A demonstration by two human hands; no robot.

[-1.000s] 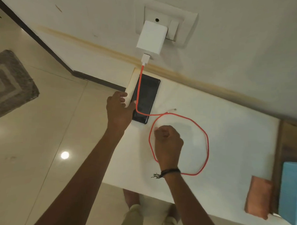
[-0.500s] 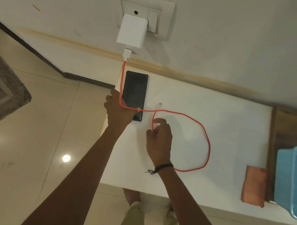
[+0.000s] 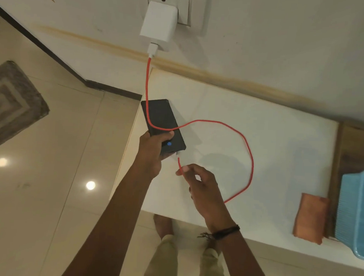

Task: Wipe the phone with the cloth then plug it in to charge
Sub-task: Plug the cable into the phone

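Note:
My left hand grips the black phone by its near end, lifted over the left edge of the white table. A small blue icon glows low on the screen. The red cable runs from the white charger in the wall socket, across the phone, loops over the table and ends with its white plug at the phone's bottom edge. My right hand pinches the cable just below that plug. The folded orange cloth lies at the table's near right.
A blue plastic basket stands on a wooden surface right of the table. A grey mat lies on the glossy tiled floor at the left. My legs and feet show below the table's near edge.
My left hand has picked the phone up from the table's far corner and drawn it nearer. My right hand brought the cable's plug end to the phone's bottom edge; a blue icon now glows on the screen.

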